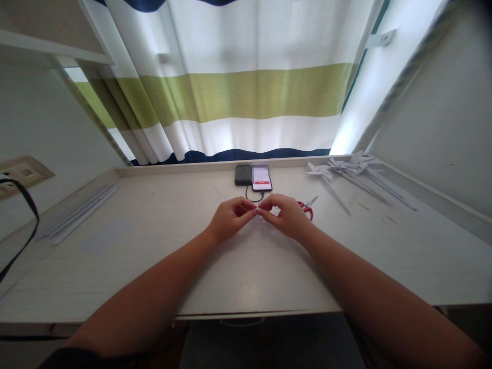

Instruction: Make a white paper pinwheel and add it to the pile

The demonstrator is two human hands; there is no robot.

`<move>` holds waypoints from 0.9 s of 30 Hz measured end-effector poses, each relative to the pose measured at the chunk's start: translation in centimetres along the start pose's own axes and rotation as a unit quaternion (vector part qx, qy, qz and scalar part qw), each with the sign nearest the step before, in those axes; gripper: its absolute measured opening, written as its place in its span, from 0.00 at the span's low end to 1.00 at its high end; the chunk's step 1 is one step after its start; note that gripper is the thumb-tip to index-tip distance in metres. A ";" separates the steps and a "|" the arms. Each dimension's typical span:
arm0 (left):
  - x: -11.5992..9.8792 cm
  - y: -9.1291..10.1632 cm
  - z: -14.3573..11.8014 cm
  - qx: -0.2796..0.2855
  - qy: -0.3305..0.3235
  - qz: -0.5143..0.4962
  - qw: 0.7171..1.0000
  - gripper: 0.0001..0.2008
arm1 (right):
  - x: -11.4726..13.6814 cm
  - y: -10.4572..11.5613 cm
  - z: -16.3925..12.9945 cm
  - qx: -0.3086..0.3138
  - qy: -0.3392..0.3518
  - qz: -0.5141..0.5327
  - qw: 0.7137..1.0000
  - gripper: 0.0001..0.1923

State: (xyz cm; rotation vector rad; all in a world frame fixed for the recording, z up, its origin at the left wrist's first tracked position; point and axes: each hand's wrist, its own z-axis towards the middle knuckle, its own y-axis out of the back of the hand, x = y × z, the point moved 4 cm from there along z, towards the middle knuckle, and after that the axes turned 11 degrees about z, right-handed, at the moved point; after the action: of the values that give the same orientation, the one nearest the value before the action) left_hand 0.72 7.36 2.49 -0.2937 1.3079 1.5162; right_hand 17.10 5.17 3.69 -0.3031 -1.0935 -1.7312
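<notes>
Two hands meet in the middle of the pale surface. The left hand and the right hand are close together, with their fingertips touching. Between the fingertips there is a tiny pale piece. Each hand's grip is pressed together on it, thumb against finger. It is too small to tell what the piece is. It sits right at the tips, just above the surface, with one hand on each side.

Just behind the right hand lie red scissors, partly hidden by the hand. Further back, near the curtain, a phone lies beside a dark power pack, and a thin cable curls from them.

At the far right of the surface is a heap of white paper pinwheels on thin sticks. At the far left lie some long white strips, well apart from the hands.
</notes>
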 end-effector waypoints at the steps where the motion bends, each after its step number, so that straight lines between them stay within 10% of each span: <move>1: 0.0 0.0 0.0 0.000 -0.001 -0.001 1.000 0.13 | 0.0 0.0 0.0 -0.003 0.000 0.000 1.000 0.05; 27: -0.8 0.1 -0.1 -0.010 -0.024 0.050 0.998 0.11 | 0.6 -0.2 0.0 0.031 0.028 -0.012 0.999 0.03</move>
State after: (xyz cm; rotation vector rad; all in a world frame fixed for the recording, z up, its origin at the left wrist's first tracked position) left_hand 0.88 6.84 3.10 -0.2062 1.2868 1.6123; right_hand 16.63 4.80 3.97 -0.2025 -1.1127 -1.7131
